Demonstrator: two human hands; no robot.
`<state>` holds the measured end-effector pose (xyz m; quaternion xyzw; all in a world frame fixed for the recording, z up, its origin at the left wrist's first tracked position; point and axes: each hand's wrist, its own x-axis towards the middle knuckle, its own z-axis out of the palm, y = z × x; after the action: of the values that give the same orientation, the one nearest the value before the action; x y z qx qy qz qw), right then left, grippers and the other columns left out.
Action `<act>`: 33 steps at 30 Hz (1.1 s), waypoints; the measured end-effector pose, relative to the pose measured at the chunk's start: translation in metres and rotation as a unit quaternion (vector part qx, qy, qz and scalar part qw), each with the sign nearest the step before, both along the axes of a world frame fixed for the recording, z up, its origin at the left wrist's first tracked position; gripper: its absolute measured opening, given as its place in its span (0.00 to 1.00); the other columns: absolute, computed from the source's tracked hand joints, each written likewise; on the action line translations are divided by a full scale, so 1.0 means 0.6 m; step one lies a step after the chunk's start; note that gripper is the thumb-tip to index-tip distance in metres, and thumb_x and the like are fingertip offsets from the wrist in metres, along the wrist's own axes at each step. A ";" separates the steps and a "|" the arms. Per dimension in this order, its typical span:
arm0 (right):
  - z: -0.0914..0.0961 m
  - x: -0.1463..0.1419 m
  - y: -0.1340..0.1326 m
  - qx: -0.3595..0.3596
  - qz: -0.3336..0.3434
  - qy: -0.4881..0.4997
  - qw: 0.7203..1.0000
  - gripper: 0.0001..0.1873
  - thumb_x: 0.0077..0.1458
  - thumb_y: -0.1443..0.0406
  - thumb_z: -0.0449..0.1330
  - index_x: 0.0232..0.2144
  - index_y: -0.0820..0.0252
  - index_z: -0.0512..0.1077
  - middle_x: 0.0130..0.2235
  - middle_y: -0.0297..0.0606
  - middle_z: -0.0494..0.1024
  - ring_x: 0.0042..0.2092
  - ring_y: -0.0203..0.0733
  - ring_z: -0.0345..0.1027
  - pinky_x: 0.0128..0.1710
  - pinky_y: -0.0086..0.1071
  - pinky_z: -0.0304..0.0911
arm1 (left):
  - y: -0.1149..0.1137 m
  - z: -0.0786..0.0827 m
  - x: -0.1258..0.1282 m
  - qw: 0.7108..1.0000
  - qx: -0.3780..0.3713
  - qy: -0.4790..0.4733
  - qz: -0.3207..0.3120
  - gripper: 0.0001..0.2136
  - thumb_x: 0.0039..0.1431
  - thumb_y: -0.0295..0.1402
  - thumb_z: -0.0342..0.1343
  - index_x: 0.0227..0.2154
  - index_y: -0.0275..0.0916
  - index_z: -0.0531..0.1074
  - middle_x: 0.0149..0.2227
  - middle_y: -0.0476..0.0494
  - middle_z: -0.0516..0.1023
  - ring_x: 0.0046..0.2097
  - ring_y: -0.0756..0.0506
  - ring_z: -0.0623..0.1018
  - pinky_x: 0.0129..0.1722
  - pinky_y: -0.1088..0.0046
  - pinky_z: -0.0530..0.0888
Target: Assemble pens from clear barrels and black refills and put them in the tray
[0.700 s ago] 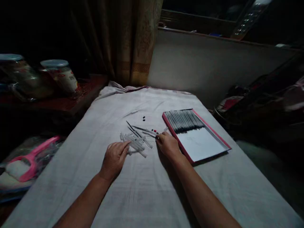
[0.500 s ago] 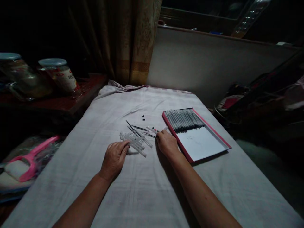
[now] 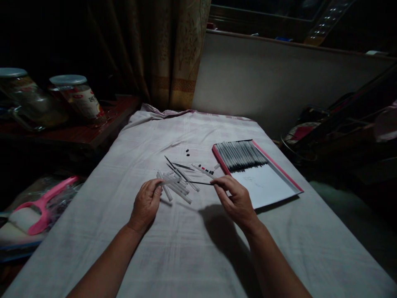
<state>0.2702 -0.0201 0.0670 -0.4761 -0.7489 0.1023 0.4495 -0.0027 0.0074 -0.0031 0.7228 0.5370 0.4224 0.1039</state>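
Note:
My left hand (image 3: 146, 203) pinches a translucent plastic pen barrel (image 3: 171, 181) above a loose pile of similar barrels (image 3: 180, 193). Between the thumb and fingertips of my right hand (image 3: 233, 198) is one end of a thin dark pen refill (image 3: 201, 183); it points left toward the held barrel. More dark refills (image 3: 183, 166) lie just behind the pile. Small black and red plugs (image 3: 206, 169) sit in a short row near my right fingertips. Two black plugs (image 3: 187, 153) lie farther back.
An open box (image 3: 279, 182) with pink-red edges, holding a row of clear pens with dark ends (image 3: 242, 155), lies at the right on the white cloth (image 3: 173, 248). Jars (image 3: 80, 99) stand on a side table at left, above a pink handled object (image 3: 43, 207).
My right hand has lifted off the cloth, drawing a refill up and to the right. My left hand has shifted slightly left and still holds the barrel.

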 end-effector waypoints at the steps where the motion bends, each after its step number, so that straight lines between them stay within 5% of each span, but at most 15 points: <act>1: 0.004 0.000 0.000 0.003 -0.002 0.007 1.000 0.08 0.61 0.70 0.55 0.37 0.56 0.74 0.33 0.37 0.77 0.36 0.39 0.72 0.37 0.31 0.65 | 0.000 0.001 0.000 1.000 -0.002 0.000 -0.001 0.12 0.65 0.35 0.45 0.42 0.39 0.73 0.38 0.43 0.78 0.42 0.44 0.78 0.45 0.66 0.75; 20: 0.022 0.000 0.006 -0.007 0.029 -0.029 0.999 0.08 0.60 0.70 0.55 0.36 0.56 0.74 0.32 0.37 0.76 0.34 0.39 0.71 0.35 0.31 0.65 | -0.007 0.003 0.005 0.995 0.053 0.078 -0.035 0.10 0.66 0.32 0.46 0.44 0.40 0.72 0.41 0.43 0.79 0.44 0.43 0.76 0.47 0.64 0.71; 27: 0.001 -0.048 0.002 -0.118 0.085 0.002 0.989 0.10 0.57 0.67 0.59 0.43 0.59 0.72 0.34 0.38 0.79 0.33 0.37 0.72 0.32 0.29 0.65 | -0.019 0.015 0.018 0.987 0.063 0.131 -0.068 0.10 0.64 0.33 0.51 0.44 0.43 0.75 0.42 0.42 0.78 0.47 0.42 0.75 0.48 0.61 0.69; 33: -0.022 -0.031 0.030 -0.192 0.041 0.035 0.980 0.14 0.56 0.65 0.58 0.45 0.59 0.72 0.36 0.37 0.79 0.33 0.36 0.72 0.30 0.28 0.65 | -0.008 -0.001 0.009 0.999 0.029 0.020 -0.041 0.11 0.66 0.36 0.49 0.43 0.40 0.74 0.39 0.43 0.81 0.42 0.44 0.79 0.44 0.64 0.74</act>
<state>0.2517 -0.0019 0.0536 -0.5184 -0.7182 0.2794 0.3707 0.0024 0.0027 -0.0038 0.7554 0.4965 0.4183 0.0890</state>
